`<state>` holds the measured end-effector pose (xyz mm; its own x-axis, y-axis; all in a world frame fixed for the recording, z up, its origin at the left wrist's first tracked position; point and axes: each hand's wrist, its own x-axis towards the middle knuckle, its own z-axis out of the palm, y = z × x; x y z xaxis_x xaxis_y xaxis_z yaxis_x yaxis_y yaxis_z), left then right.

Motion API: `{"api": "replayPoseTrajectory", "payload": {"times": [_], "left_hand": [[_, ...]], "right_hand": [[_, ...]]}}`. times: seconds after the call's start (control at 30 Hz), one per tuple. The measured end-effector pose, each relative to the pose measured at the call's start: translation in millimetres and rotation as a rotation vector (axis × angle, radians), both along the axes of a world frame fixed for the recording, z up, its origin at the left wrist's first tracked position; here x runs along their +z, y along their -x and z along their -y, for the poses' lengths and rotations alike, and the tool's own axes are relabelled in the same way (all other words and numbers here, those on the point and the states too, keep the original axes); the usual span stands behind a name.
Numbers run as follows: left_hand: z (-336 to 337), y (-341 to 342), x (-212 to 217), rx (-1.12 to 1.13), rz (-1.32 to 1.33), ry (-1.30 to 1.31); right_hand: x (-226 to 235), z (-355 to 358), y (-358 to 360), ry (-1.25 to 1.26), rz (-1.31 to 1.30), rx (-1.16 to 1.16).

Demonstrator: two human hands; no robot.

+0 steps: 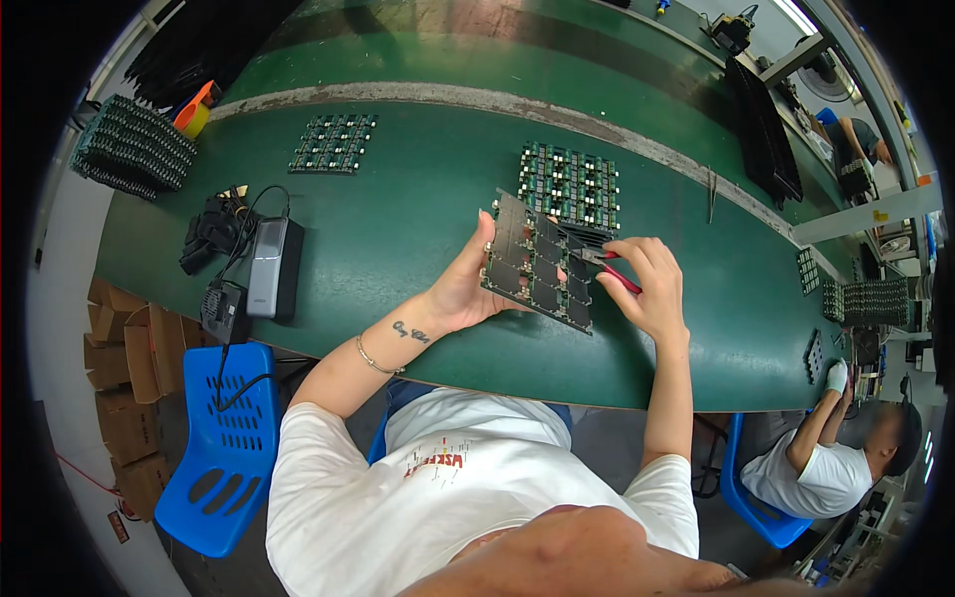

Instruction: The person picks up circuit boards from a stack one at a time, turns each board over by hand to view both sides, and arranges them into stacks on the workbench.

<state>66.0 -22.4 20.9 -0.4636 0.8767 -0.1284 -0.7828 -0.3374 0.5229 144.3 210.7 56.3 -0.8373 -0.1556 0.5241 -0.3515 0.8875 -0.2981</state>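
My left hand grips a panel of circuit boards by its left side, thumb on the near face and the other fingers behind. The panel is tilted up above the bench, its dark face toward me. In my right hand is a pair of cutting pliers with red handles. Their metal jaws reach the panel's right part; whether they are closed on it I cannot tell. Just beyond the held panel, a stack of green circuit board panels with white parts lies on the bench.
The green bench carries another circuit board panel, a grey power box with black cables, and a tall panel stack at left. Tweezers lie at right. A blue chair stands left; a co-worker sits right.
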Motion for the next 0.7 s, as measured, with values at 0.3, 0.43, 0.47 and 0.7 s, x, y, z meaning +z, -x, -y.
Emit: {"api": "replayPoseTrajectory", "payload": {"times": [0.3,0.43,0.47,0.7], "left_hand": [[-1,2,-2,-0.012,-0.065,-0.008],[-2,-1,4,0.003,-0.025,-0.018],[-2,-2,4,0.006,-0.012,-0.022],[1,-2,6,-0.004,-0.067,-0.053]], "right_hand": [[-5,-1,-1,-0.015,0.021,-0.004],[-7,-1,-4,-0.020,0.030,-0.012],[-7,-1,-5,-0.023,0.033,-0.016],[-6,-10,-6,0.218,0.023,-0.084]]}}
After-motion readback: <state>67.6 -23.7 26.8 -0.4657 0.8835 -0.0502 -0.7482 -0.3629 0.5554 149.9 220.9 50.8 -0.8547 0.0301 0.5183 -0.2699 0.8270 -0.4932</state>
